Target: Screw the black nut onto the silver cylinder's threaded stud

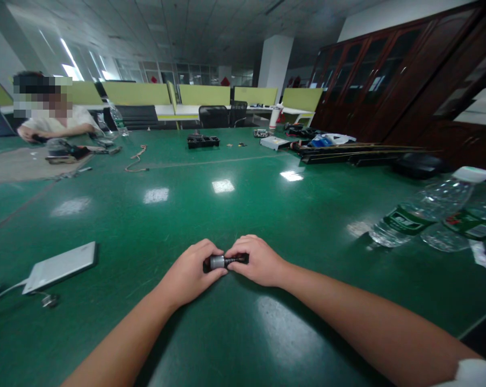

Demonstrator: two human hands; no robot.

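A small dark part with a silver cylinder (218,262) and a thin ribbed shaft lies level, just above or on the green table (243,209); it looks like a small motor in a black holder. My left hand (190,273) grips its left end, thumb in front and fingers behind. Around the right end, by the shaft, my right hand (262,260) is closed in the same way. The fingers of both hands nearly meet over the middle. Each end of the part is partly hidden by the hands.
Left of my hands lie a flat white device (61,266) with a cable and a small metal piece (49,300). Clear plastic bottles (418,215) stand at right. Farther back are a black tray (203,141), dark rails (348,153) and a seated person (59,123).
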